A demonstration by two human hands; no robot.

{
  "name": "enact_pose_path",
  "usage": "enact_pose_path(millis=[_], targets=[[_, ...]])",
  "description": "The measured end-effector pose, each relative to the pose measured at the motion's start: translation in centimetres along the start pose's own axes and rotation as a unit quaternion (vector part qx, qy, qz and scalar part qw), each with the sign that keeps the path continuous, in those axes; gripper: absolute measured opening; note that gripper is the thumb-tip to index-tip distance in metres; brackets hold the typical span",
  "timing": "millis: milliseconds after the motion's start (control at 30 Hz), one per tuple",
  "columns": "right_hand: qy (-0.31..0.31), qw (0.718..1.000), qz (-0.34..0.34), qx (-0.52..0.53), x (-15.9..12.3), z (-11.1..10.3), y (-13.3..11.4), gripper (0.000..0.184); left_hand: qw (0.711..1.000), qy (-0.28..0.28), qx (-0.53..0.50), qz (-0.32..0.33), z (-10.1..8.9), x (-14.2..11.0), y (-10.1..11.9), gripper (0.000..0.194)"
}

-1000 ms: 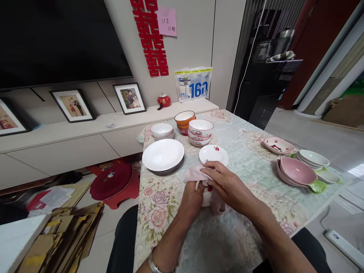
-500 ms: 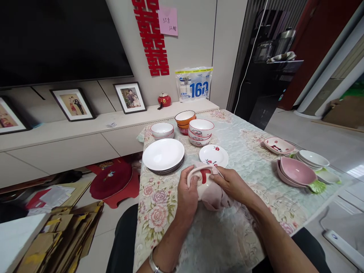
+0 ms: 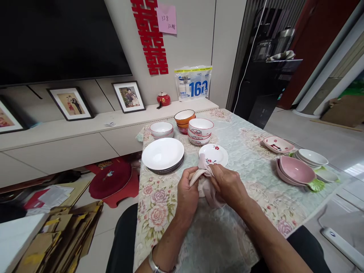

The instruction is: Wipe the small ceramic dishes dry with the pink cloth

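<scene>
Above the near part of the table I hold a small cream dish (image 3: 195, 177), tilted, with much of it covered by my hands and a cloth. My left hand (image 3: 187, 193) is closed on the dish's left rim. A pale pink cloth (image 3: 212, 195) is bunched in my right hand (image 3: 229, 184), which presses it over the dish's right rim. One end of the cloth sticks up past my fingers and hangs below them too. Just beyond lies a white plate (image 3: 217, 154) with red flowers.
Stacked white plates (image 3: 163, 153) stand at left, with white bowls (image 3: 200, 127), orange bowls (image 3: 184, 115) and another white bowl (image 3: 161, 129) behind. At right are pink bowls (image 3: 297, 170), small white bowls (image 3: 313, 156) and a spotted dish (image 3: 278, 144) on the flowered tablecloth (image 3: 159, 212).
My right hand has moved the cloth up over the dish's rim, and the dish has turned so its red-marked inside no longer shows. My left hand keeps its hold.
</scene>
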State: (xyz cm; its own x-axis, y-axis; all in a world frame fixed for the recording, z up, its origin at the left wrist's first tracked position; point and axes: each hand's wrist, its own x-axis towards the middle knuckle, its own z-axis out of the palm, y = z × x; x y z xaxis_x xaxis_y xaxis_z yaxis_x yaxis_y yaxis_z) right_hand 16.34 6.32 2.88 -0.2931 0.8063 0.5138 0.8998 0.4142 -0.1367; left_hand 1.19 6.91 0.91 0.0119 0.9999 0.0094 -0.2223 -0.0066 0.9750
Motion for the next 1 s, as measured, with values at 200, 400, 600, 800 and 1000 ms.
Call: enact_pose_path(millis=[200,400,600,800,1000], targets=[[-0.057,0.985,0.126,0.100,0.4,0.5,0.0,0.023,0.994,0.067,-0.086,-0.002,0.3,-0.2,0.4,0.027],[-0.062,0.942,0.183,0.276,0.7,1.3,-0.4,0.023,0.984,0.094,-0.154,-0.010,0.1,0.4,-0.4,0.031],[-0.042,0.988,0.132,0.072,0.3,0.5,0.3,0.024,0.999,-0.009,0.028,0.031,0.0,0.0,0.5,0.024],[-0.003,0.998,0.052,0.020,0.1,0.3,-0.3,0.017,0.998,0.029,0.022,0.052,0.0,-0.3,0.9,0.019],[-0.020,0.965,0.174,0.198,0.2,1.5,-0.8,0.026,0.989,0.098,-0.113,-0.001,0.1,0.1,0.3,0.027]])
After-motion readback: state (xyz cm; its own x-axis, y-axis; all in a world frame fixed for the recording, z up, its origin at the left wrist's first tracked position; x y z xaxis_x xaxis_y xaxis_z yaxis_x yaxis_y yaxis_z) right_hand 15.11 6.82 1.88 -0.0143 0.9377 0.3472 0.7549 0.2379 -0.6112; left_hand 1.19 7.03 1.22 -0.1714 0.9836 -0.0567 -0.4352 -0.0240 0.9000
